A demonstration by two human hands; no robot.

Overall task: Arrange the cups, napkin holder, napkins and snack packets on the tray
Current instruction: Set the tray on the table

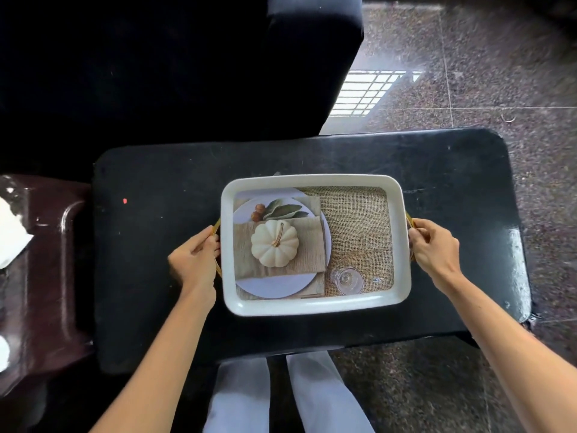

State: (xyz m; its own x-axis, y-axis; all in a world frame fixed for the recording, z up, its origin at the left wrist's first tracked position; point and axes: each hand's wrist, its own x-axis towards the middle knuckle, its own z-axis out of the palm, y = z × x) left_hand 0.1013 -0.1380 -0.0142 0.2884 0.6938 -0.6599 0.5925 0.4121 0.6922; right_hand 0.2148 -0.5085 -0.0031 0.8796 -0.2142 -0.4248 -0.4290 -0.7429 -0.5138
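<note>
Head view, looking down. A white tray point(312, 304) with a raised rim is seen near the middle of a black surface point(150, 276), long side toward the person. Whether it rests on the surface or is held just above it cannot be told. A picture is printed on the tray floor: a pale pumpkin on a plate at the left, burlap and a glass at the right. The left hand point(193, 257) is curled round the gold left handle point(216, 229), with the fingers wrapped over the wire. The right hand point(434, 245) is closed in the same way on the gold right handle point(409, 220), with the thumb on top. Both forearms are extended from the bottom of the frame, and light trousers point(315, 398) are visible between them below the surface edge. A brown side table point(50, 276) is noted at the left edge, with a white item point(9, 235) on it, too cropped to identify. A dark sofa point(187, 73) stands behind the surface, and a speckled stone floor point(484, 95) lies to the right.
</note>
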